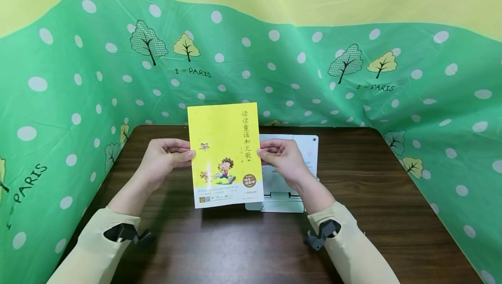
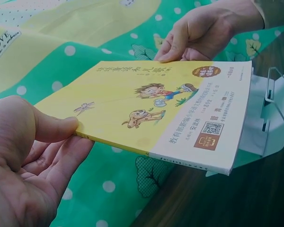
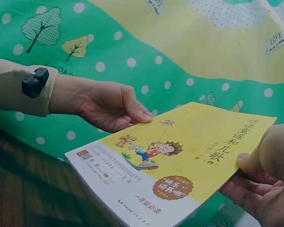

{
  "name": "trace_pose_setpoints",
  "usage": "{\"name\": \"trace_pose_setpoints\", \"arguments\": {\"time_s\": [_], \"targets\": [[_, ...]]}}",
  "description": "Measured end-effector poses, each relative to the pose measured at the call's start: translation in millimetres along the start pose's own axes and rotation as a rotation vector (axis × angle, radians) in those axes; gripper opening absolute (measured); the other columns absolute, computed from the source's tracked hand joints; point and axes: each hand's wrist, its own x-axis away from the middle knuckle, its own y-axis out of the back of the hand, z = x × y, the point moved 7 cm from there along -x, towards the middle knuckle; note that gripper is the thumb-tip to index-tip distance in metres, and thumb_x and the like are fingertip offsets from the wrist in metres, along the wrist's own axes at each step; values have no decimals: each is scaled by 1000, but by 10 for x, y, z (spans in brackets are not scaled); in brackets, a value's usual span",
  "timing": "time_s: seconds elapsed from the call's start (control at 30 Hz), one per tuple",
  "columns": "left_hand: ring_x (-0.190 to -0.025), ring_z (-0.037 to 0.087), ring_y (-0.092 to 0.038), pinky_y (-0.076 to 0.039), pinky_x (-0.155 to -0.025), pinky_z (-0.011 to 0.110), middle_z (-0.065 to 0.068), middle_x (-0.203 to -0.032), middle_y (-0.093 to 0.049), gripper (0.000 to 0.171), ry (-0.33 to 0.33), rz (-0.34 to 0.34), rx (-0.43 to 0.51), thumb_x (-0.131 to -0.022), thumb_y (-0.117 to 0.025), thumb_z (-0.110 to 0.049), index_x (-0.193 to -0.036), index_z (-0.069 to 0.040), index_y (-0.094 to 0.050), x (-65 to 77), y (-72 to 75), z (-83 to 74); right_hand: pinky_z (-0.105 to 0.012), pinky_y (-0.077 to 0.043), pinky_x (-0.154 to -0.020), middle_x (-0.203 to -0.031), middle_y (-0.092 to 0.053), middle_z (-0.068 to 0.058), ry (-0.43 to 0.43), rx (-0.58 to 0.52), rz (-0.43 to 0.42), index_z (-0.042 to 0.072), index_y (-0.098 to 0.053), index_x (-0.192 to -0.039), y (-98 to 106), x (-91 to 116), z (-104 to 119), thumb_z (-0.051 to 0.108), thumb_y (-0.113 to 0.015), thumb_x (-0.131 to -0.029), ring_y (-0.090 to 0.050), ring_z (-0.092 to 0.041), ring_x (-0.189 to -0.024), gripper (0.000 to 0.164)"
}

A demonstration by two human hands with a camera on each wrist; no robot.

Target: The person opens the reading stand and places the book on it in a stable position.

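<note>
A thin yellow paperback book [image 1: 219, 136] with a white lower band is held up above the table, its cover facing the head camera. A running cartoon child and a small animal are printed on it. My left hand [image 1: 166, 157] pinches the left edge, thumb on the cover and fingers behind. On the opposite edge my right hand [image 1: 284, 160] pinches in the same way, its thumb [image 3: 246, 163] flat on the cover. Behind the book and my right hand stands a pale folding book stand [image 1: 282, 205], partly hidden, its upper panel carrying faint print.
The dark wooden table [image 1: 243, 249] reaches back to a green and yellow curtain [image 1: 266, 62] with white dots and trees, which encloses it at the back and both sides. Both sleeves carry a black wrist camera, such as the right one [image 1: 323, 234].
</note>
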Motion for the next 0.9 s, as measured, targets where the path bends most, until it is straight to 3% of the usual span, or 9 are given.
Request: {"name": "trace_pose_setpoints", "arguments": {"time_s": [0.23, 0.57, 0.9], "targets": [[-86, 24, -78, -64, -79, 42, 17, -98, -77, 32, -17, 13, -6, -92, -78, 5, -119, 19, -67, -45, -108, -30, -39, -63, -83, -105, -77, -20, 16, 21, -6, -10, -73, -118, 122, 9, 23, -2, -74, -98, -78, -28, -89, 22], [-84, 25, -78, -62, -82, 52, 18, -98, -77, 28, -50, 20, 18, -90, -79, 8, -115, 18, -71, -121, -267, -45, -38, -63, -85, -107, -76, -20, 29, 53, -30, -11, -71, -121, 294, 28, 35, -2, -74, -98, -77, -25, -91, 25], [-83, 26, -78, -64, -78, 46, 20, -98, -77, 25, -71, 14, 7, -89, -81, 5, -112, 13, -74, -210, -408, -105, -39, -62, -85, -107, -77, -20, 54, 81, -63, -11, -71, -123, 461, 35, 69, -3, -74, -97, -77, -23, -90, 27]]}}
